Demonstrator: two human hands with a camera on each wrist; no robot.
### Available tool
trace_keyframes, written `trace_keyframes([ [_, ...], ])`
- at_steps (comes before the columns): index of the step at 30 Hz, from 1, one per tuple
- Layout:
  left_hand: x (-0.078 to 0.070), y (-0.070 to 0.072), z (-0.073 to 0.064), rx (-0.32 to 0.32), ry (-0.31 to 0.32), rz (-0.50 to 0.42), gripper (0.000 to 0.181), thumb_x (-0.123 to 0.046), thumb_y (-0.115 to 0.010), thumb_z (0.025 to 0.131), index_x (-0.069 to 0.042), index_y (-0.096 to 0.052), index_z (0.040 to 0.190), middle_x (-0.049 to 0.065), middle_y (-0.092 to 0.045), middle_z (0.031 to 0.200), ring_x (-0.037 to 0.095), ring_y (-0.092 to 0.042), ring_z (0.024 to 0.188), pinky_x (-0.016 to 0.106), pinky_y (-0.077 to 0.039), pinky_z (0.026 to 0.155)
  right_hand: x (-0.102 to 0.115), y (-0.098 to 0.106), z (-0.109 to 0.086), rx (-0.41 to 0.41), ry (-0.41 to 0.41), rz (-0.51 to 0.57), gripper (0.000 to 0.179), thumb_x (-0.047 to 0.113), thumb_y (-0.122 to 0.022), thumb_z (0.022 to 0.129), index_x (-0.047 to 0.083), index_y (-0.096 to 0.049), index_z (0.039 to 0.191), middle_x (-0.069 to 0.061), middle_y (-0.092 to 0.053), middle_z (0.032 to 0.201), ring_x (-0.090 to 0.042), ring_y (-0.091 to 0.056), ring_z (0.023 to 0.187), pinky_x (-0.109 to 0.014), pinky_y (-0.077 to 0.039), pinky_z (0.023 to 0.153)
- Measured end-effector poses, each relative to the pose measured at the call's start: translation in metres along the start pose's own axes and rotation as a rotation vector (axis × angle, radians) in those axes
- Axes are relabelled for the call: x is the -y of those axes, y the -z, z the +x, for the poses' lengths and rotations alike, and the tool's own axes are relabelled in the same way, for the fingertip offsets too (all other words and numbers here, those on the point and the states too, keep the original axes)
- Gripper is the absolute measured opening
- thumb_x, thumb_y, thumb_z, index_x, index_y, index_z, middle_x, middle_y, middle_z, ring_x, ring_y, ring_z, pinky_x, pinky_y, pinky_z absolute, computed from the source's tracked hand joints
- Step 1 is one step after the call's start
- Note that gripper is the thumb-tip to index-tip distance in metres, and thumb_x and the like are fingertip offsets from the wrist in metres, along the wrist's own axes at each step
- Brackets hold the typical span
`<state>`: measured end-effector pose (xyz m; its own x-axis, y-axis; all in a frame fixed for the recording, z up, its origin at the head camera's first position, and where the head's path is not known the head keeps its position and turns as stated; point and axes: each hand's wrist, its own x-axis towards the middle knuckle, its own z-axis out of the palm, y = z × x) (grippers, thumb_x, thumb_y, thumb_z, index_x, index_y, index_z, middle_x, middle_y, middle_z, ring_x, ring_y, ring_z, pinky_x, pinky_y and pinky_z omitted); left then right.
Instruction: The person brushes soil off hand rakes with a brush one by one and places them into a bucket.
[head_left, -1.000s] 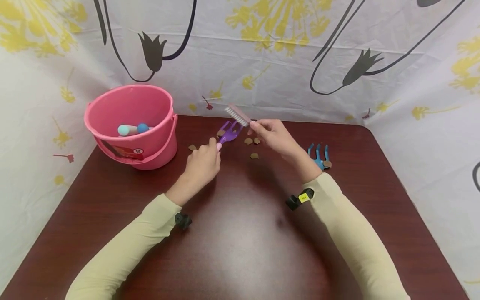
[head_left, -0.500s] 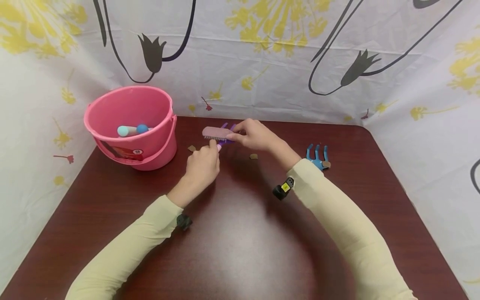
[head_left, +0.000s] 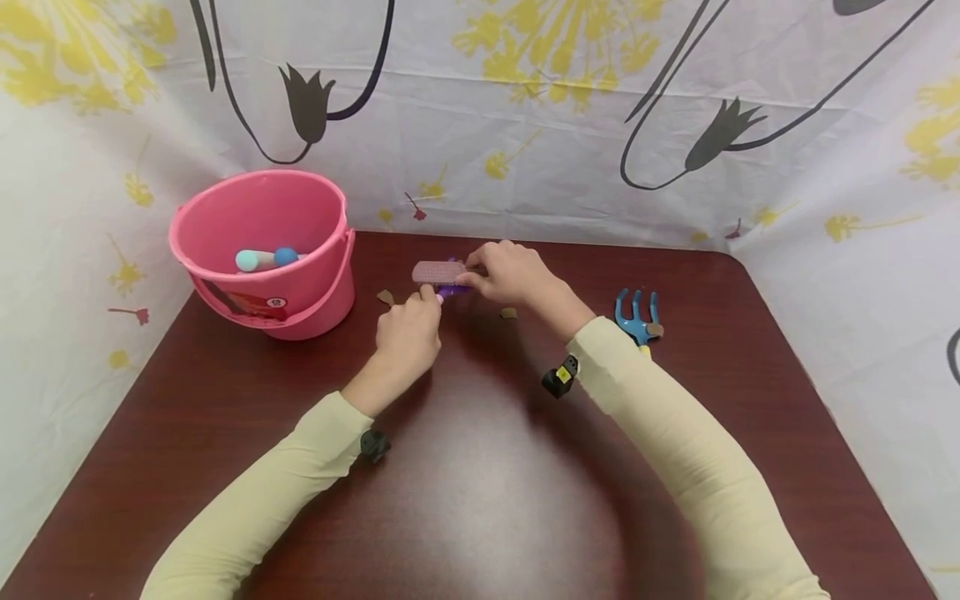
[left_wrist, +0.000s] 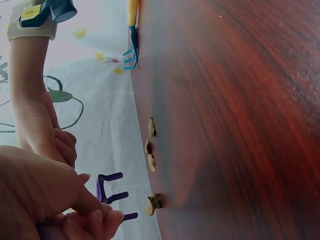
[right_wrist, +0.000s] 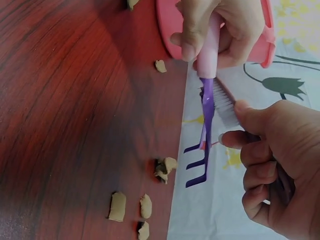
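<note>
My left hand [head_left: 408, 333] grips the pink handle of a small purple hand rake [right_wrist: 207, 115], its bent tines pointing away from me. My right hand [head_left: 513, 271] holds a pink scrubbing brush [head_left: 437, 272] with white bristles, thumb on its near edge. In the right wrist view the bristles [right_wrist: 225, 107] lie against the rake just past its handle, where a dark bit clings. Both tools are raised over the far part of the table. Several brown crumbly pieces [right_wrist: 117, 206] lie on the wood beneath; in the head view the hands and brush hide some of them.
A pink bucket [head_left: 315, 312] stands at the back left, with tool handles [head_left: 258, 261] inside. A blue hand rake [head_left: 636, 325] with a yellow handle lies at the right, a brown piece on it. A patterned white cloth [head_left: 555, 183] hangs behind the dark red table [head_left: 465, 500].
My right hand has brought the brush left and down, from above the tines onto the purple rake. The left hand keeps its grip with little movement.
</note>
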<state>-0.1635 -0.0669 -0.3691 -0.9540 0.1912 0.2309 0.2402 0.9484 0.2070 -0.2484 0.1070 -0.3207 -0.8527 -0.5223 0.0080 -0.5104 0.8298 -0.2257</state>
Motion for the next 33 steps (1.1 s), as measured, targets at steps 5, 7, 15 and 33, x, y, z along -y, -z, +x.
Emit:
trace_keyframes([
  [5,0.000,0.000,0.000,-0.010,-0.004,0.023,0.025,-0.020,-0.044,0.108,0.004,-0.052,0.105,0.016,-0.058,0.081,0.039,-0.067,0.066,0.052,-0.058,0.058,-0.004,-0.004,-0.001,-0.032,-0.018,-0.008,0.035,0.049,-0.064,0.098,0.020,-0.076,0.112,0.001,-0.069,0.091,-0.021,-0.059,0.074,-0.042,-0.050,0.061],
  [7,0.000,0.000,0.000,-0.011,-0.005,0.029,0.025,-0.020,-0.045,0.108,0.004,-0.052,0.105,0.016,-0.059,0.081,0.039,-0.067,0.066,0.052,-0.058,0.058,-0.005,-0.005,-0.002,-0.047,-0.021,-0.011,0.035,0.050,-0.064,0.098,0.020,-0.076,0.111,0.001,-0.069,0.091,-0.021,-0.060,0.075,-0.043,-0.051,0.061],
  [15,0.001,-0.001,-0.001,-0.005,-0.006,0.043,0.028,-0.022,-0.041,0.109,0.003,-0.052,0.102,0.015,-0.058,0.079,0.040,-0.067,0.067,0.052,-0.057,0.056,-0.012,-0.011,-0.003,-0.097,-0.031,-0.010,0.033,0.049,-0.064,0.098,0.019,-0.076,0.106,-0.002,-0.069,0.088,-0.025,-0.062,0.075,-0.047,-0.052,0.061],
  [33,0.009,0.001,-0.003,0.011,0.022,0.041,0.028,-0.022,-0.040,0.109,0.003,-0.051,0.103,0.013,-0.056,0.078,0.039,-0.066,0.066,0.051,-0.056,0.054,-0.029,-0.009,-0.008,-0.220,-0.158,0.288,0.040,0.047,-0.057,0.103,0.011,-0.074,0.101,-0.003,-0.069,0.085,-0.023,-0.063,0.077,-0.046,-0.049,0.066],
])
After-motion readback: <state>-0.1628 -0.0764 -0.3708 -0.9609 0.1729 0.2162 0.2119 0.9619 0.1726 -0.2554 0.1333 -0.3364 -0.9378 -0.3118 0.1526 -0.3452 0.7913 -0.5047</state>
